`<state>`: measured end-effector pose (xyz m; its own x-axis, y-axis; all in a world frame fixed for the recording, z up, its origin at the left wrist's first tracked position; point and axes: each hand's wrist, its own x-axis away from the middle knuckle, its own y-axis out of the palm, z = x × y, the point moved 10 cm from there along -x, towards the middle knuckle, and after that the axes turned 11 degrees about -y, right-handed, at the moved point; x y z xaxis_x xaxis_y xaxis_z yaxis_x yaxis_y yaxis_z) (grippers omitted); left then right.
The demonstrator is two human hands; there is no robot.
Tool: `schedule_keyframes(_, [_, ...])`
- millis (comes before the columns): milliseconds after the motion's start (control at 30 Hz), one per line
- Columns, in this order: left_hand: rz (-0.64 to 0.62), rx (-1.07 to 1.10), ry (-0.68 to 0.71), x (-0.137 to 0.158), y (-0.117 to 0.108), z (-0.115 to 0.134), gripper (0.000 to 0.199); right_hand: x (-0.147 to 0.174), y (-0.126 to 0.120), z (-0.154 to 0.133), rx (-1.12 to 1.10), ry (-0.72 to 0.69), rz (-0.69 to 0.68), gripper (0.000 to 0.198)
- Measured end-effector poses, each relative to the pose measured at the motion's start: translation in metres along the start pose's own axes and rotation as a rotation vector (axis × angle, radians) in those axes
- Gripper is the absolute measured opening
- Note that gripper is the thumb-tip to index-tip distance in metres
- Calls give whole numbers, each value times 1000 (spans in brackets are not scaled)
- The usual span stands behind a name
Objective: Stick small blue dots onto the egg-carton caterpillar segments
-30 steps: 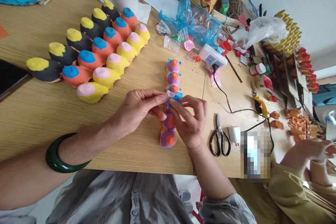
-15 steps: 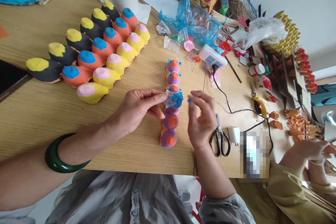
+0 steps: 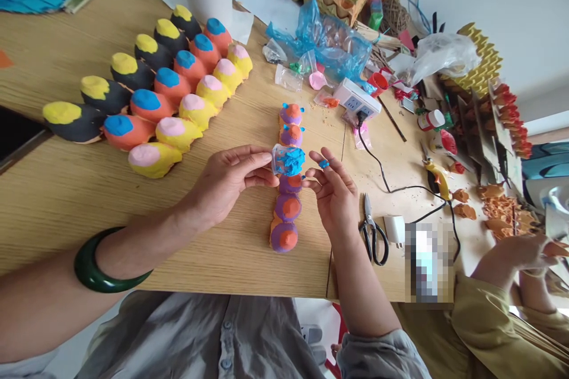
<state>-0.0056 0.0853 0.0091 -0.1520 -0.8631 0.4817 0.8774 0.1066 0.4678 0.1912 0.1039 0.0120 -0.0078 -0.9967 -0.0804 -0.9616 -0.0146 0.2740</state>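
My left hand [image 3: 237,180] pinches a small clear plastic bag [image 3: 276,160] with a lump of blue modelling clay [image 3: 291,161] showing at its right end. Close by on the right, my right hand [image 3: 333,189] has its palm turned up and fingers curled, with a small bit of blue clay [image 3: 324,163] on the fingers and another blue speck near the thumb tip. Under the bag runs a strip of purple egg-carton cups [image 3: 288,207] topped with orange clay. The two far cups carry small blue knobs on their sides; the bag covers part of the strip.
Rows of painted carton cups [image 3: 155,103] stand at left. Scissors [image 3: 372,231], a white plug adapter [image 3: 394,230] and a power strip [image 3: 357,98] with its black cord lie at right. A blue plastic bag [image 3: 329,35] is behind. Another person's hand [image 3: 520,257] is at far right.
The bag has turned in my left hand and moved slightly left and up, showing more blue clay. My right hand has turned its palm upward, its fingers nearer the bag.
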Motion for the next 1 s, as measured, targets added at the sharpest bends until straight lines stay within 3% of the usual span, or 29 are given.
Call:
schedule_keyframes(267, [-39,-10,5,-1,3,-2,22,-3,-2,-1,52,-10,-7,8])
schedule_keyframes(400, [-47,-74,49,1,6,1,23,-1,8,-5,14,12,-38,23])
schedule_keyframes(667, [-157,-290,133,9,21,5,28,10,25,10,52,195,-213,40])
schedule_keyframes(833, [-201,-371,149,12,28,7,24,9,26,8,69,189,-295,39])
schedule_keyframes(1000, [-232,-473,136,11,30,-2,22,3,25,-3,152,90,-329,41])
